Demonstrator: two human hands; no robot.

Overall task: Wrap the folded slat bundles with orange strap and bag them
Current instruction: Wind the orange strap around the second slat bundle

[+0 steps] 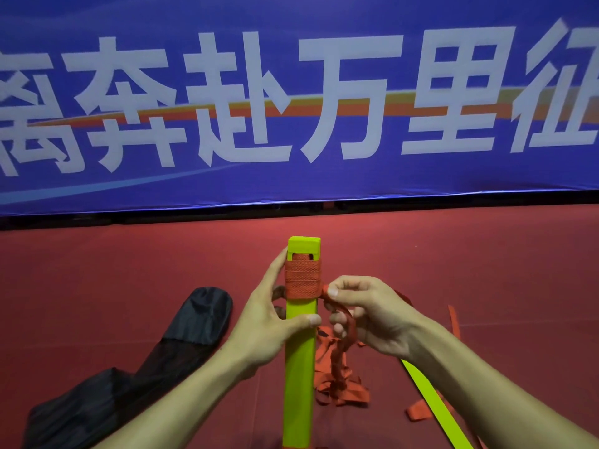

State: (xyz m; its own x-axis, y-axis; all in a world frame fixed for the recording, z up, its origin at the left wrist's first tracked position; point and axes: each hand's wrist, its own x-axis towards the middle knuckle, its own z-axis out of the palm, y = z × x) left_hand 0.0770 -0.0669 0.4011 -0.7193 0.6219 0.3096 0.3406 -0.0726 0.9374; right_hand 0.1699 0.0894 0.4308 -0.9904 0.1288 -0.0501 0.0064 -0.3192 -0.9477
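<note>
Red floor mat [486, 270] underfoot, blue banner [291, 179] with big white lettering behind. Upright between the two hands: yellow-green slat bundle [299, 367], foot hidden at the picture's lower edge.

Just above the left thumb, several turns of orange strap [302, 280] already wound snug round the upper end, short of the top cap. Wrapping judged well begun but not done: much loose strap [337, 380] heaped on the mat below the right hand, one tail trailing off beyond it. Bagging not yet started, by the look of it; black bag [194, 322] lying slack on the mat outside the left wrist. Second yellow-green slat piece [431, 396] flat under the right forearm, apparently unwrapped.

Clasping the bundle just under the wraps: left hand [272, 322], thumb across the front face, forefinger stretched up the side beside the turns. Pinching the strap between thumb and forefinger at the bundle's near edge, level with the lowest turn: right hand [366, 315], lower fingers curled round the slack.
</note>
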